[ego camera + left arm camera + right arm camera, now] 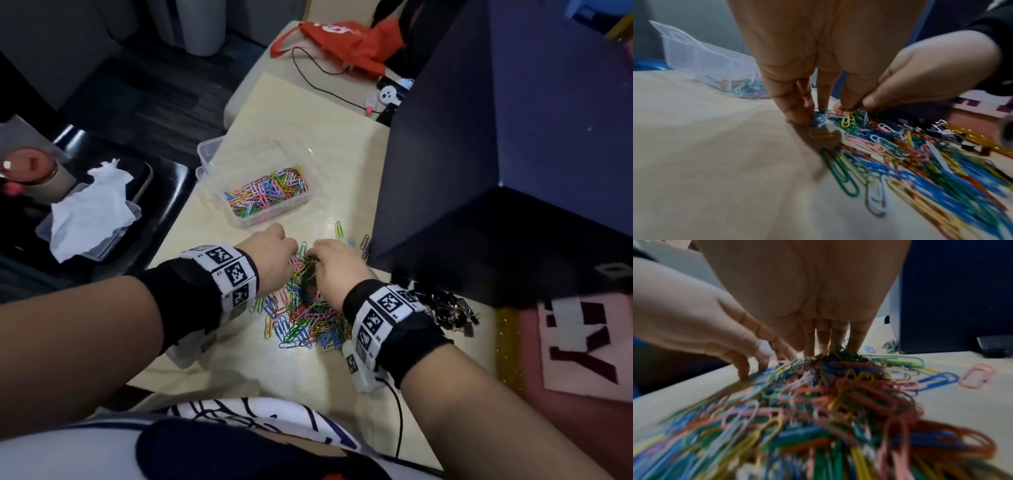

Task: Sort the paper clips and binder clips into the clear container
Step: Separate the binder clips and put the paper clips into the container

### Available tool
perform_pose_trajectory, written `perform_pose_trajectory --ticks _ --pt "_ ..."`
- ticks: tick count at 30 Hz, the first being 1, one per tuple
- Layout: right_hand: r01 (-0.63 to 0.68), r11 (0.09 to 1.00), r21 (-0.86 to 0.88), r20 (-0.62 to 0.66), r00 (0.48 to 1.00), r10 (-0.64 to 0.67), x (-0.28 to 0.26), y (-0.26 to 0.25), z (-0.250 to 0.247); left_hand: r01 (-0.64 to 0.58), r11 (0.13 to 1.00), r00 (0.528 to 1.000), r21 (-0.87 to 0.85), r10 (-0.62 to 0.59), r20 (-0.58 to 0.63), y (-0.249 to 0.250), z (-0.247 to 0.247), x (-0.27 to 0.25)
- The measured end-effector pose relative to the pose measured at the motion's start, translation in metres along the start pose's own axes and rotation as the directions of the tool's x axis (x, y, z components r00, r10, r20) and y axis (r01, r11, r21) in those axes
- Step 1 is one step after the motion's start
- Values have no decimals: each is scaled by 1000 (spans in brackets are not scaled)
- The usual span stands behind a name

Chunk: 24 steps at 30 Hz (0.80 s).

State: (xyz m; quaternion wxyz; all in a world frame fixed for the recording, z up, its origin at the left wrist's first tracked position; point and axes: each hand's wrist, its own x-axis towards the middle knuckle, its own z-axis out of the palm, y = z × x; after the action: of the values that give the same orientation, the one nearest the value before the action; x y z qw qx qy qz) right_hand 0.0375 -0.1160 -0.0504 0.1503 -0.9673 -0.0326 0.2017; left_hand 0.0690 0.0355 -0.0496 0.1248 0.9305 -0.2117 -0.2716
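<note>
A loose heap of coloured paper clips (305, 311) lies on the cream table. Both hands reach down into its far edge. My left hand (293, 255) pinches a few blue clips (818, 119) between thumb and fingertips (806, 112). My right hand (313, 258) has its fingertips (854, 344) dug into a raised bunch of clips (838, 353) and grips it. The clear container (239, 219) stands just beyond the hands, partly filled with paper clips (270, 192). Black binder clips (452, 308) lie in a heap right of my right wrist.
A tall dark blue box (496, 154) stands close on the right, with a few stray clips (364, 245) at its foot. White tissue (89, 209) lies on a clear lid on a black tray left of the table. A red bag (346, 37) and a cable lie at the far end.
</note>
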Motion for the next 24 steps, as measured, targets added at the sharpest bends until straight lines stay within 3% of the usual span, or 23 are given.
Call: perform_pose_trajectory --ticks 3,6,11,17,20,24 --pt "-190 969 156 -163 963 215 7 7 -12 -18 1000 1000 26 18 7 0 0 -1" --pt "-310 931 193 -128 933 337 14 13 -14 -12 998 999 58 14 -32 -1 -6 4" --pt "-224 974 31 -33 974 225 2 7 5 4 995 1000 98 -2 -12 2 -5 5" --pt "-150 985 86 17 989 149 -36 5 5 -62 997 993 48 56 107 9 2 -9" --pt "-221 967 125 -91 968 233 -32 5 -6 -47 997 999 60 48 -9 12 -13 -10" --pt "-261 955 140 -129 952 279 -16 7 -16 127 990 964 -66 -139 -227 3 -35 -11"
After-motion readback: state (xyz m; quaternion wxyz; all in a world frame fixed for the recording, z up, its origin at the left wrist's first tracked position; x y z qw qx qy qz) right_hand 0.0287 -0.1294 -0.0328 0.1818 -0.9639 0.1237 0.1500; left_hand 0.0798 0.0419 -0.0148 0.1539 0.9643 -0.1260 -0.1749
